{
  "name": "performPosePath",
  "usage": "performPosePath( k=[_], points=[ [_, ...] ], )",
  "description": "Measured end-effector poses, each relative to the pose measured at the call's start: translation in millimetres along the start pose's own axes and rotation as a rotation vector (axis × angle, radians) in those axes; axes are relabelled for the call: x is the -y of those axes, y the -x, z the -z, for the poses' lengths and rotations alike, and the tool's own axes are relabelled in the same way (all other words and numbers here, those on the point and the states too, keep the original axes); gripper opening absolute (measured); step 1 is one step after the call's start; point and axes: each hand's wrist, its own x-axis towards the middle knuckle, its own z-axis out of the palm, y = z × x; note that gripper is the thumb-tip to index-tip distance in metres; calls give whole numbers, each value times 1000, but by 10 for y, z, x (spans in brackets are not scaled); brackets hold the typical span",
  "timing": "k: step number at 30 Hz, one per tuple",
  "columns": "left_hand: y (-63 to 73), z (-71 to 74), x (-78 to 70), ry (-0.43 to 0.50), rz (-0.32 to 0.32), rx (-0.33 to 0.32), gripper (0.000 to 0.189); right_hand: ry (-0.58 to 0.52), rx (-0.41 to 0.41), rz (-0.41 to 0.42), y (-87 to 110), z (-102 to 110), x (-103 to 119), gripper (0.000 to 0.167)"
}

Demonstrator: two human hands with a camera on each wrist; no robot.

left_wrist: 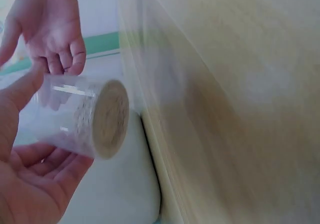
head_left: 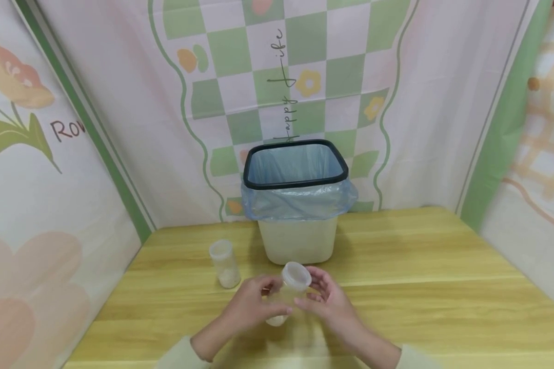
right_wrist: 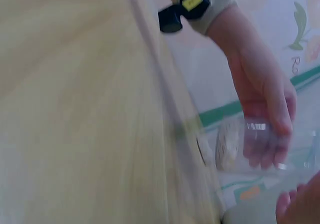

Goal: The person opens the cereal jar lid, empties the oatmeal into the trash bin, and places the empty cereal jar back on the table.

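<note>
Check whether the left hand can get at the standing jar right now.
Probably not immediately: the left hand grips the other jar, though nothing visible lies between it and the standing jar.

My head view looks forward and down across the table (head_left: 411, 287); close in and turned sideways, my wrist views share the clear jar (left_wrist: 82, 118) from opposite sides.

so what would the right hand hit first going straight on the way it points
Likely the clear jar held by the left hand; whether the right hand touches it is unclear.
</note>
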Motion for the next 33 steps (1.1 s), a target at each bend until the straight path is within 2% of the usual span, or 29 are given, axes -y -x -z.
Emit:
performPosePath(
  k=[2,5,10,14,16,20,26,30,33],
  points=[
    [0,-24,-20,-48,-21,-47,43,-15,-112,-22,32,-91,35,64],
    [12,-75,-38,-129,-50,-110,46,-41,-205,-33,55,-191,60,61],
    [51,-184,-64,-259,-72,-190,50,-58,-298,-66,61,-283,56,62],
    [76,-243,-83,-358,-105,-232,54,-48,-331,-97,72,-311,36,64],
    [81,-258,-91,-399,-121,-244,56,-47,-336,-111,72,-316,29,64],
    [86,-266,-102,-424,-144,-254,57,-62,-337,-120,64,-321,23,62],
    [87,-225,-119,-416,-145,-215,58,-50,-303,-132,61,-300,24,61],
    [73,-143,-97,-367,-143,-181,55,-21,-217,-92,26,-223,16,58],
    [56,-73,-59,-260,-136,-122,50,-25,-113,-33,-17,-123,10,52]
  ],
)
